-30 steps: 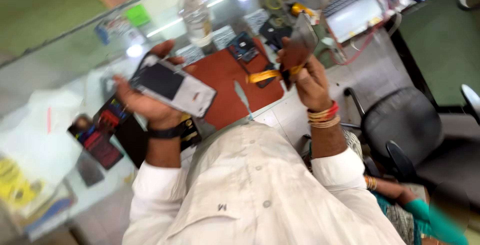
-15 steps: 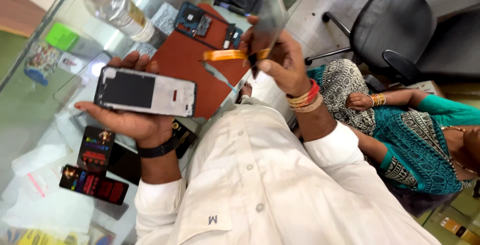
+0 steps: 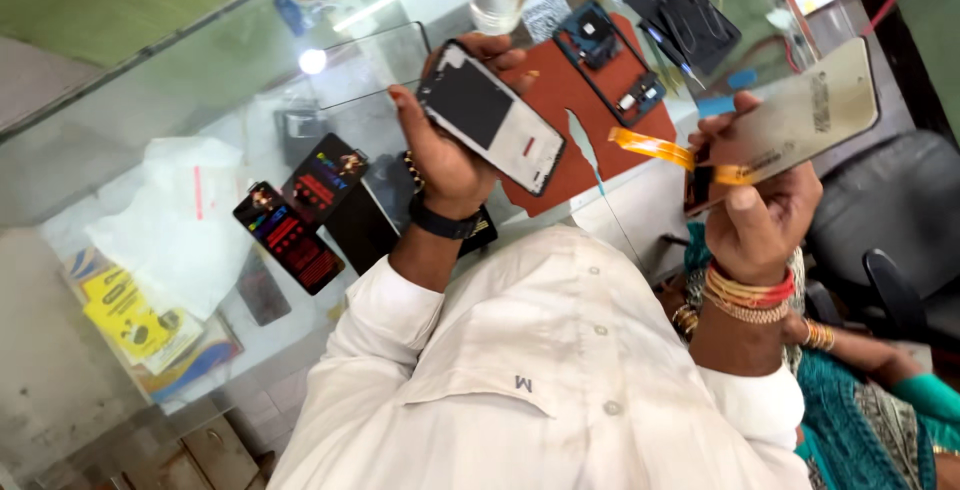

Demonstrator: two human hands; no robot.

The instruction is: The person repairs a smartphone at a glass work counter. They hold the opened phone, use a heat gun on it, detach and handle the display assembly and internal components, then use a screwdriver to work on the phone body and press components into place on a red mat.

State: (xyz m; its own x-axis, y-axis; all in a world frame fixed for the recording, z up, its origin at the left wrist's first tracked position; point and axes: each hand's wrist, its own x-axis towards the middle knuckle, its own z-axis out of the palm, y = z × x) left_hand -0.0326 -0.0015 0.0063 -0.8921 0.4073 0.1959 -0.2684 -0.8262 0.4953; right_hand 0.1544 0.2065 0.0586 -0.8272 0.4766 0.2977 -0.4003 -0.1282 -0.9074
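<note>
A black-framed phone body with a pale inner panel [image 3: 492, 117] is being held above the glass surface [image 3: 180, 110] in the left hand [image 3: 445, 155], its grip closed around the frame. A thin, dull-gold rectangular back panel [image 3: 800, 120] (an orange ribbon strip [image 3: 655, 147] trailing from it) is being pinched in the right hand [image 3: 760, 215], over the rust-brown work mat [image 3: 560, 90].

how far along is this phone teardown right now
Done: the phone is split open. The left hand holds the phone frame; the right hand holds the detached panel with its orange flex cable hanging free. Left: another opened frame lies unassembled on the brown mat.
</note>
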